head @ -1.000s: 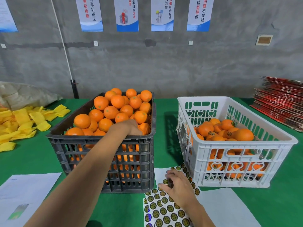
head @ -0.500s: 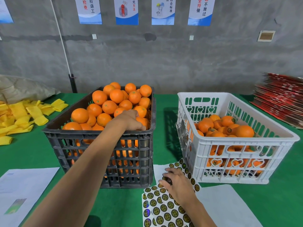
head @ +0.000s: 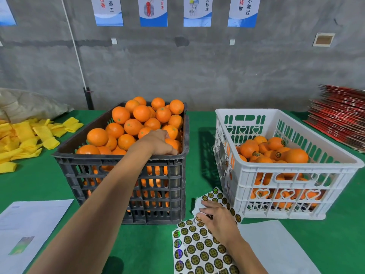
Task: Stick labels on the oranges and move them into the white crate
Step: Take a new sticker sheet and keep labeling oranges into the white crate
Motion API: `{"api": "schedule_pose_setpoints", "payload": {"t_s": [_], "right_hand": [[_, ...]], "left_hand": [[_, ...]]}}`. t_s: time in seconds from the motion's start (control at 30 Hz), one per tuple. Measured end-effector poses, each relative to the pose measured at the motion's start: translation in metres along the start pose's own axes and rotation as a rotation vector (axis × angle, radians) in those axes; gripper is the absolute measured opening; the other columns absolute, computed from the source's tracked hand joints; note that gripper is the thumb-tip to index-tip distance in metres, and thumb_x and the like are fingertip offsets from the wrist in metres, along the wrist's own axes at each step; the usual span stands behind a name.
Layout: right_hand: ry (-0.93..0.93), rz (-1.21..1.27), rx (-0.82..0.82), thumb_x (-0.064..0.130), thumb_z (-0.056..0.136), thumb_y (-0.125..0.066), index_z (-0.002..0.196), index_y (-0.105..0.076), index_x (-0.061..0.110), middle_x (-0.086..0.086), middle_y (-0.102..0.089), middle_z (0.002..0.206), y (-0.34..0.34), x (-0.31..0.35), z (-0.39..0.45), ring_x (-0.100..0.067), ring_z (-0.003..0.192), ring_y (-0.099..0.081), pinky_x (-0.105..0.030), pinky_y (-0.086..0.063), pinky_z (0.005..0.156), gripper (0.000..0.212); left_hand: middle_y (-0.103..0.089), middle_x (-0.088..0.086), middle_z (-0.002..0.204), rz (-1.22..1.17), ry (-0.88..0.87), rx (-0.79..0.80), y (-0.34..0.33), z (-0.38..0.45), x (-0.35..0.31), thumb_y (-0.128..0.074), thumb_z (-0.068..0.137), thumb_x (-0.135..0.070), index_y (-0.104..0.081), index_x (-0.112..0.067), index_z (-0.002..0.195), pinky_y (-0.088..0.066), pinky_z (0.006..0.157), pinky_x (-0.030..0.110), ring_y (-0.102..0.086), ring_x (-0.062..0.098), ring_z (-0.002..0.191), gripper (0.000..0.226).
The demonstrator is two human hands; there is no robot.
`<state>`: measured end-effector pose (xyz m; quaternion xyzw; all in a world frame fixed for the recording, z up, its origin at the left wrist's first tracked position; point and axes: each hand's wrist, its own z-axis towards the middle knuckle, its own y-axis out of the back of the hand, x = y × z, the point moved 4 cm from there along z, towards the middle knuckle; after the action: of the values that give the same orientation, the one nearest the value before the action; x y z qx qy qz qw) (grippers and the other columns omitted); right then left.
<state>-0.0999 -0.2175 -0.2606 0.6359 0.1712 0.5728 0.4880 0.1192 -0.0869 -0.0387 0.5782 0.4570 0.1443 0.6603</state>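
Left hand (head: pixel 158 142) curled over an orange (head: pixel 173 144) in the black crate (head: pixel 122 175), right hand (head: pixel 215 218) pinching at the label sheet (head: pixel 199 248) beside the white crate (head: pixel 284 173).

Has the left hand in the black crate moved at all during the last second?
No. The left hand stays on the oranges by the near right corner of the black crate.

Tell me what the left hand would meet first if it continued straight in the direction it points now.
Probably the round orange fruit under the left hand, near the black plastic crate's right wall; its fingers already curl around that fruit, though depth is unclear.
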Motion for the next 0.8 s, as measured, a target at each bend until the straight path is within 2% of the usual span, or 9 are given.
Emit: {"api": "schedule_pose_setpoints", "payload": {"t_s": [0.17,0.33,0.4,0.47,0.53,0.6,0.67,0.73,0.8], "right_hand": [[0.000,0.211,0.055,0.040,0.100,-0.062,0.120,-0.076,0.030,0.015,-0.057,0.145,0.003,-0.005,0.000,0.005,0.137,-0.042,-0.014,-0.024,0.114,0.026],[-0.113,0.441,0.118,0.027,0.094,-0.073,0.090,-0.080,0.039,0.017,-0.061,0.136,0.004,-0.007,0.003,0.010,0.127,-0.048,-0.019,-0.034,0.113,0.015],[-0.147,0.487,0.099,0.023,0.092,-0.075,0.084,-0.081,0.037,0.015,-0.063,0.132,0.004,-0.008,0.005,0.008,0.126,-0.051,-0.022,-0.037,0.113,0.017],[-0.172,0.528,0.078,0.018,0.091,-0.076,0.083,-0.084,0.027,0.011,-0.066,0.127,0.002,-0.010,0.007,0.008,0.123,-0.053,-0.015,-0.040,0.106,0.015],[-0.210,0.538,0.033,0.015,0.092,-0.074,0.084,-0.083,0.020,0.010,-0.069,0.120,0.003,-0.010,0.008,0.006,0.117,-0.057,-0.010,-0.041,0.099,0.013],[-0.252,0.503,-0.044,0.016,0.096,-0.069,0.085,-0.081,0.018,0.011,-0.074,0.109,0.003,-0.007,0.007,0.000,0.107,-0.065,-0.018,-0.047,0.098,0.016],[-0.273,0.441,-0.121,0.022,0.099,-0.065,0.085,-0.077,0.022,0.012,-0.076,0.091,0.008,0.001,0.004,-0.004,0.090,-0.070,-0.023,-0.054,0.088,0.018],[-0.237,0.449,-0.210,0.024,0.102,-0.061,0.088,-0.071,0.024,0.010,-0.075,0.083,0.022,0.018,0.007,-0.008,0.082,-0.070,-0.015,-0.052,0.073,0.017],[-0.192,0.438,-0.350,0.028,0.102,-0.059,0.093,-0.069,0.026,0.013,-0.074,0.083,0.047,0.045,0.015,-0.001,0.079,-0.068,-0.007,-0.045,0.064,0.014]], "left_hand": [[-0.050,0.008,0.139,0.002,-0.007,-0.008,-0.001,-0.001,0.000,-0.080,0.080,-0.040,-0.049,-0.019,0.140,-0.044,0.084,0.035,-0.051,0.030,0.123,0.071],[-0.050,0.009,0.141,0.004,-0.003,0.001,-0.001,-0.001,0.000,-0.079,0.082,-0.038,-0.049,-0.018,0.141,-0.046,0.090,0.037,-0.051,0.031,0.125,0.069],[-0.048,0.009,0.142,0.004,-0.003,0.002,0.000,-0.001,-0.001,-0.079,0.082,-0.038,-0.047,-0.018,0.143,-0.046,0.093,0.038,-0.050,0.031,0.126,0.072],[-0.047,0.008,0.143,0.002,-0.003,0.004,-0.001,-0.001,0.000,-0.079,0.082,-0.038,-0.047,-0.018,0.144,-0.047,0.095,0.039,-0.050,0.031,0.127,0.072],[-0.048,0.008,0.142,-0.004,-0.006,-0.002,0.000,-0.001,0.000,-0.080,0.081,-0.038,-0.048,-0.019,0.142,-0.047,0.093,0.038,-0.050,0.030,0.126,0.072],[-0.050,0.008,0.139,-0.008,-0.011,-0.019,0.001,-0.002,0.000,-0.082,0.078,-0.040,-0.049,-0.019,0.140,-0.047,0.087,0.036,-0.052,0.030,0.122,0.073],[-0.051,0.006,0.134,-0.018,-0.012,-0.059,0.003,-0.003,-0.001,-0.084,0.073,-0.043,-0.050,-0.020,0.139,-0.050,0.083,0.036,-0.055,0.028,0.114,0.078],[-0.051,0.006,0.130,-0.047,-0.028,-0.143,0.007,-0.004,-0.002,-0.084,0.069,-0.049,-0.051,-0.022,0.137,-0.055,0.077,0.037,-0.061,0.027,0.103,0.079],[-0.051,0.006,0.131,-0.075,-0.070,-0.250,0.012,-0.006,-0.004,-0.082,0.069,-0.055,-0.054,-0.023,0.134,-0.057,0.082,0.042,-0.062,0.027,0.102,0.077]]}}
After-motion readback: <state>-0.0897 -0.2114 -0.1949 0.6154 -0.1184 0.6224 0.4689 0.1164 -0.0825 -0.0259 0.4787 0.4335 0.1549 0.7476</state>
